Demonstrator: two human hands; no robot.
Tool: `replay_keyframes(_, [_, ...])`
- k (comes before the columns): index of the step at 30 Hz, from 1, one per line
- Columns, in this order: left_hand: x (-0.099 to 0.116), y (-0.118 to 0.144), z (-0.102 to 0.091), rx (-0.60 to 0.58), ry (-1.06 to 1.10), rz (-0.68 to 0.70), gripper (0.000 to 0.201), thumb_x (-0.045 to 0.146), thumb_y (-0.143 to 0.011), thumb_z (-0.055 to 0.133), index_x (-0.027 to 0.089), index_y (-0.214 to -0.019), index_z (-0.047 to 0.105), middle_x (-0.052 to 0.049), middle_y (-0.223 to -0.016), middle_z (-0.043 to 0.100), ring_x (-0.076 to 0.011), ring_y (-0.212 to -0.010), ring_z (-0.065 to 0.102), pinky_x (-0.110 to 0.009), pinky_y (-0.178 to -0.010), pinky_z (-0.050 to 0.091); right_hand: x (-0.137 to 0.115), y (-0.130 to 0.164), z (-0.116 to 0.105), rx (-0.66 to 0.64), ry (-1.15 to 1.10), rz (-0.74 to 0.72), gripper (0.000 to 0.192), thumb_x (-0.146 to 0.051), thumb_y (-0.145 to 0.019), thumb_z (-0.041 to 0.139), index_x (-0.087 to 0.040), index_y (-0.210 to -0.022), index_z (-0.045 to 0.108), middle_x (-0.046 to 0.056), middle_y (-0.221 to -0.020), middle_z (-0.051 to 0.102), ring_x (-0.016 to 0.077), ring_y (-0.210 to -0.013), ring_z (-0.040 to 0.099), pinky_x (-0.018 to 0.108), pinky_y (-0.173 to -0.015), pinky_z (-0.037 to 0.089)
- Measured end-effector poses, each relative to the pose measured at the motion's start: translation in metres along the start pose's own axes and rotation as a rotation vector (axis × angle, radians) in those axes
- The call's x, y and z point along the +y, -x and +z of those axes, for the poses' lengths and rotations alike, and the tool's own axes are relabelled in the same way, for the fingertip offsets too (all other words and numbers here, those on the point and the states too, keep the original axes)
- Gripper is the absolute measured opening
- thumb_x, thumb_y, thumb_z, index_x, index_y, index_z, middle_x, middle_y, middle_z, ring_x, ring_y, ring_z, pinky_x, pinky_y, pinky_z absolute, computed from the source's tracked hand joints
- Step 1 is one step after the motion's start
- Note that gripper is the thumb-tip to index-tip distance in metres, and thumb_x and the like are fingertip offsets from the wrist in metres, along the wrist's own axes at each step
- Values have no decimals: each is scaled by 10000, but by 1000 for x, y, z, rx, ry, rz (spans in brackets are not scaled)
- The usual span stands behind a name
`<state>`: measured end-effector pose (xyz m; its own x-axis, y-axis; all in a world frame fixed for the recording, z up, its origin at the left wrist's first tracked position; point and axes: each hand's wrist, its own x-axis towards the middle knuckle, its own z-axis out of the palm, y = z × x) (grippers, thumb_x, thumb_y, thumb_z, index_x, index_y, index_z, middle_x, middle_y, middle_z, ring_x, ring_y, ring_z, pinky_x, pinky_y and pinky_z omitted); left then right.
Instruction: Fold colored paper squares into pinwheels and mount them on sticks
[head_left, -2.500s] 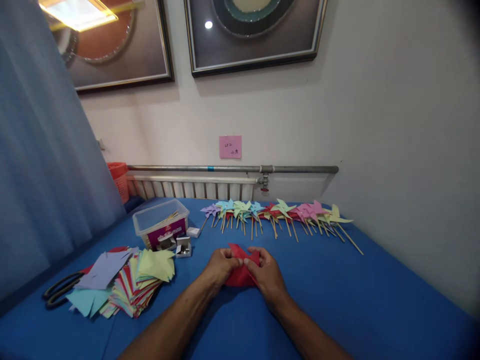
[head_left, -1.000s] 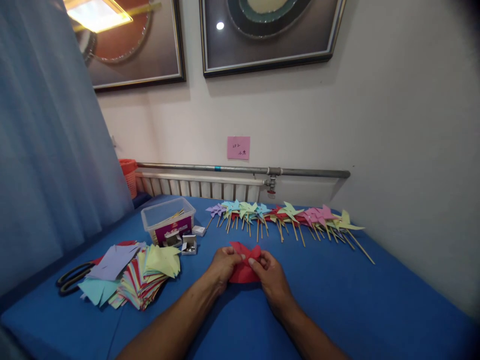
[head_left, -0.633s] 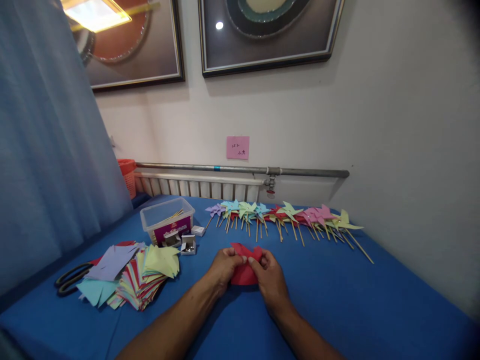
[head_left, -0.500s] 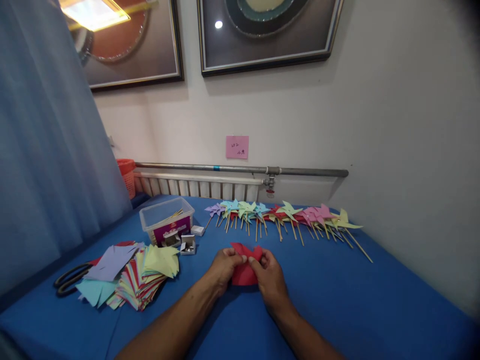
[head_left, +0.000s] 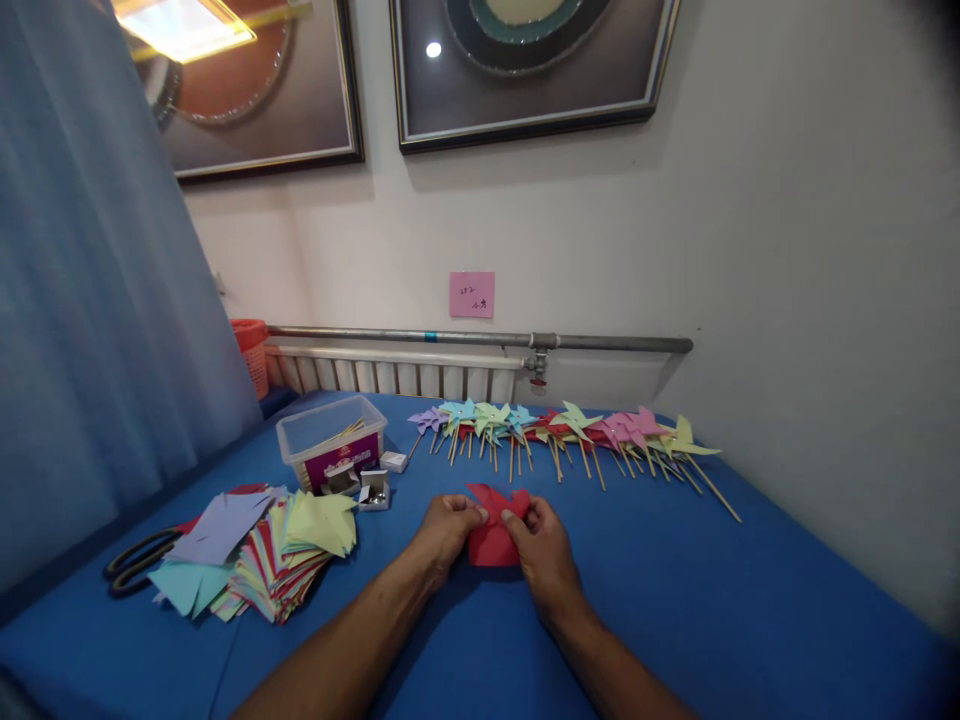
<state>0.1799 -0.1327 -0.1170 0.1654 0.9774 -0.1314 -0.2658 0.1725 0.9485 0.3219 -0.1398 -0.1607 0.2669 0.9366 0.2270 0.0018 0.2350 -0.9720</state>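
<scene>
A piece of red paper [head_left: 493, 545], cut and partly folded like a pinwheel, is held between both hands just above the blue tabletop. My left hand [head_left: 452, 530] pinches its left side between thumb and fingers. On the opposite side my right hand [head_left: 546, 545] grips the paper, its thumb lying near the middle of the sheet. Any fastener at the centre is too small to make out. Beyond the hands lies a row of finished pinwheels on sticks [head_left: 495, 420] in purple, blue, green, red, pink and yellow.
Stacked cut paper [head_left: 277, 560] lies at the left, beside black-handled scissors [head_left: 139, 560]. Behind it stand a clear plastic tub [head_left: 292, 437] of sticks and small open boxes [head_left: 374, 492] with metal bits. A blue curtain [head_left: 112, 300] hangs at the left; a pipe [head_left: 615, 343] runs along the wall.
The fingers have shifted slightly on the red paper, and its upper left point stands out more clearly. The camera view has moved a little.
</scene>
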Motion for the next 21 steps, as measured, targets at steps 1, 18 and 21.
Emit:
replay_keyframes(1, [0, 0, 0, 1, -3, 0, 273, 268, -494, 833, 155, -565, 595, 10, -526, 586, -96, -496, 471, -243, -531, 338, 0, 0, 0, -3, 0, 6, 317, -472, -747, 663, -238, -954, 605, 45, -792, 748, 236, -686, 692, 341, -640, 552])
replay_keyframes(18, [4, 6, 2, -85, 57, -41, 304, 261, -434, 880, 133, -594, 656, -33, -579, 665, -133, -528, 575, -252, -565, 432, -16, 8, 7, -83, -159, 78, 371, -440, -678, 771, -239, -941, 602, 38, -825, 769, 250, -727, 725, 365, -701, 576])
replay_keyframes(21, [1, 4, 2, -85, 45, -31, 277, 259, -465, 864, 133, -607, 663, -29, -577, 665, -125, -506, 558, -247, -541, 418, -20, 10, 7, -106, -178, 100, 363, -436, -691, 765, -236, -943, 597, 39, -828, 764, 248, -722, 722, 362, -700, 567])
